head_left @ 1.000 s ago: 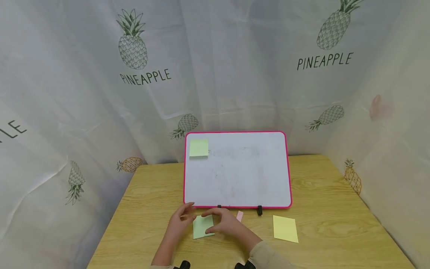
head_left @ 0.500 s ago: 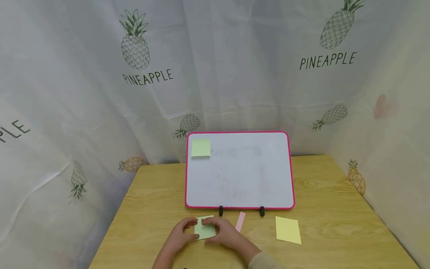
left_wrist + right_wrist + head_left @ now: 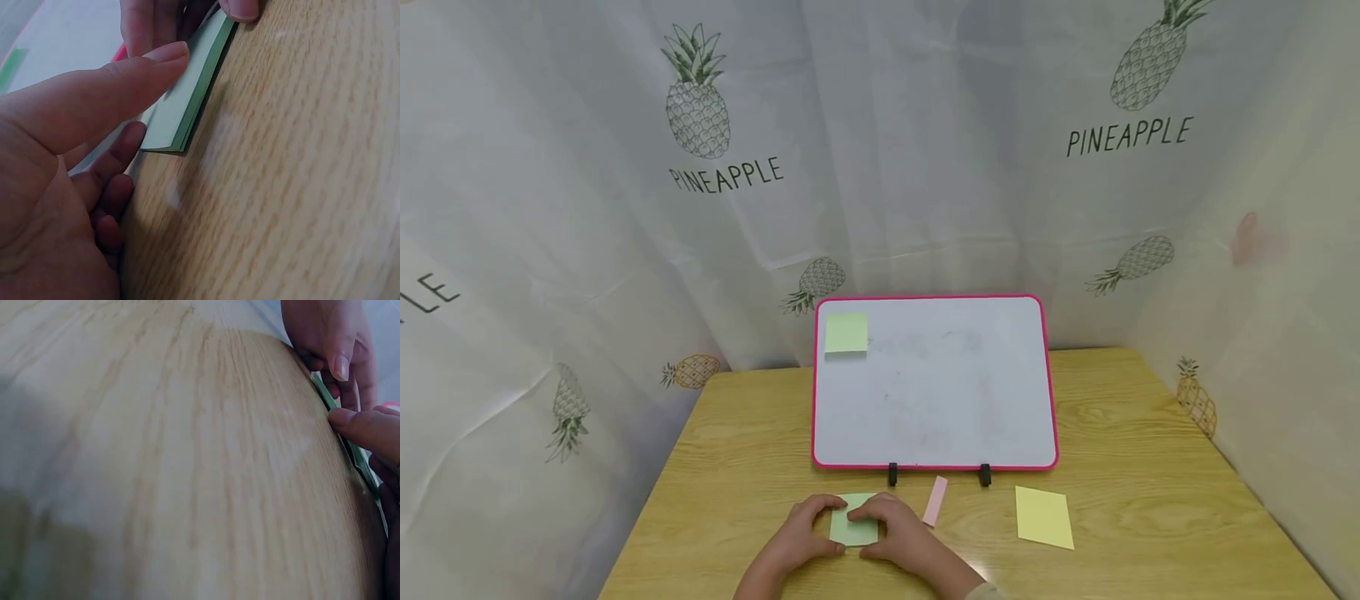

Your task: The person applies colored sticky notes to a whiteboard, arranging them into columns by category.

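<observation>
A small pad of pale green sticky notes (image 3: 854, 533) lies on the table below the whiteboard, its layered edge plain in the left wrist view. My left hand (image 3: 801, 533) grips its left side, with the thumb (image 3: 169, 53) over the top face and fingertips at the edge. From the other side my right hand (image 3: 898, 535) holds the pad, thumb at the near edge and index finger reaching over the top. Part of the pad is hidden under the fingers. Right beside the right hand lies a pink paper strip (image 3: 935, 502).
A pink-framed whiteboard (image 3: 936, 392) stands behind the hands on small black feet (image 3: 985, 475). Another light green sticky pad (image 3: 846, 333) is stuck at its upper left. A yellow sticky note (image 3: 1043, 517) lies to the right on the wooden table (image 3: 1150, 467). A pineapple-print curtain (image 3: 917, 167) surrounds the table.
My left hand has come down onto the green pad's left side and both hands have closed in around it. The pad now sits straighter and slightly nearer.
</observation>
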Demonstrator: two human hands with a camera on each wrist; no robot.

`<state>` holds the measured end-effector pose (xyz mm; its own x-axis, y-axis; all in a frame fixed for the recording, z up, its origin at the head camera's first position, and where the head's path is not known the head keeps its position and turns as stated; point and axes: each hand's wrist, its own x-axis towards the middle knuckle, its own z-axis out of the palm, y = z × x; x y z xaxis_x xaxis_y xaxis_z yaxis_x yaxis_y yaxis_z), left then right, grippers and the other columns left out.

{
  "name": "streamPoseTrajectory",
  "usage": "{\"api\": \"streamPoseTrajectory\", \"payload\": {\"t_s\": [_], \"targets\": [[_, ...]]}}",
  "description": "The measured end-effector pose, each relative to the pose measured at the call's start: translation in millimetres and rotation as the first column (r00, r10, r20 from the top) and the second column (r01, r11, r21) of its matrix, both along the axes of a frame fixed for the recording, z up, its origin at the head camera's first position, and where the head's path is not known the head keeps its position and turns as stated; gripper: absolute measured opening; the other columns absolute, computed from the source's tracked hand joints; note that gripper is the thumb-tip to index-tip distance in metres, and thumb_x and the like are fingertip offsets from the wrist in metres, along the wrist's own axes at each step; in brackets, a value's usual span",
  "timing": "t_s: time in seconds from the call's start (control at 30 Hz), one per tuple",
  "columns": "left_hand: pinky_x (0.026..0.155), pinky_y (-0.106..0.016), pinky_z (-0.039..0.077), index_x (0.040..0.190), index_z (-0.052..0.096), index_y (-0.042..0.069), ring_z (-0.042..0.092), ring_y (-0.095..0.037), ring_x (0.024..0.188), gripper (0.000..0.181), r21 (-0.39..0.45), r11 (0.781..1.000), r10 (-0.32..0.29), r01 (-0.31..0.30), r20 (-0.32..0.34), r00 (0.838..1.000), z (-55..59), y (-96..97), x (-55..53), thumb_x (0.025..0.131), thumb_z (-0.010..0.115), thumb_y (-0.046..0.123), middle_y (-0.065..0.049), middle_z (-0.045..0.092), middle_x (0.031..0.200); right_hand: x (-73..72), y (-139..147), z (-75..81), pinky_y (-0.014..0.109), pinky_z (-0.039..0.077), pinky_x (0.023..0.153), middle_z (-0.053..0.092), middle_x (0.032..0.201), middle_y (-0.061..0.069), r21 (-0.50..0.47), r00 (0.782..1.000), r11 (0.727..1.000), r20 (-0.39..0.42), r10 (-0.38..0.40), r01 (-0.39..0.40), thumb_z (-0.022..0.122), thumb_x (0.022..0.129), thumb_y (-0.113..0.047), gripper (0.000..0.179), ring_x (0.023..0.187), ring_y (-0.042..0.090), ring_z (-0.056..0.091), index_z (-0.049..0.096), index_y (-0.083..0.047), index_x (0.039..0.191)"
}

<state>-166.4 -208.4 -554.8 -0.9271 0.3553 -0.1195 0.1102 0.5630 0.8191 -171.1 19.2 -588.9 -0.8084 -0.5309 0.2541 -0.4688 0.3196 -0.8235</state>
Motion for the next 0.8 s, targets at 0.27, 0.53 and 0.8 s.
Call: {"api": "streamPoseTrajectory", "payload": {"t_s": [0.27, 0.53, 0.8], "targets": [[0.100, -0.058, 0.033, 0.118, 0.063, 0.019, 0.037, -0.036, 0.120, 0.054, -0.028, 0.999, -0.037, 0.035, -0.056, 0.998, 0.4, 0.4, 1.4, 0.070, 0.088, 0.021, -0.004, 0.055, 0.126, -1.9, 2.3, 3.2, 0.027, 0.048, 0.090, 0.061, 0.108, -0.014, 0.017, 0.999, 1.000, 0.035, -0.016, 0.015, 0.085, 0.074, -0.018, 0.040, 0.103, 0.006, 0.054, 0.073, -0.020, 0.112], [0.099, -0.053, 0.035, 0.118, 0.063, 0.018, 0.038, -0.034, 0.117, 0.052, -0.045, 0.998, -0.043, 0.039, -0.088, 0.995, 0.1, 0.1, 1.7, 0.071, 0.086, 0.020, -0.003, 0.055, 0.124, -3.0, 2.9, 6.2, 0.029, 0.047, 0.093, 0.062, 0.109, -0.015, 0.002, 0.994, 1.000, 0.106, -0.028, 0.028, 0.084, 0.075, -0.021, 0.038, 0.106, 0.007, 0.054, 0.073, -0.022, 0.111], [0.099, -0.056, 0.034, 0.117, 0.063, 0.019, 0.038, -0.035, 0.118, 0.049, -0.041, 0.998, -0.046, 0.043, -0.066, 0.997, 3.9, 1.9, 3.1, 0.073, 0.085, 0.019, -0.004, 0.054, 0.125, -2.9, 3.8, 5.3, 0.029, 0.047, 0.093, 0.060, 0.110, -0.016, 0.010, 0.994, 1.000, 0.104, -0.017, 0.016, 0.084, 0.075, -0.021, 0.037, 0.106, 0.007, 0.053, 0.073, -0.023, 0.111]]}}
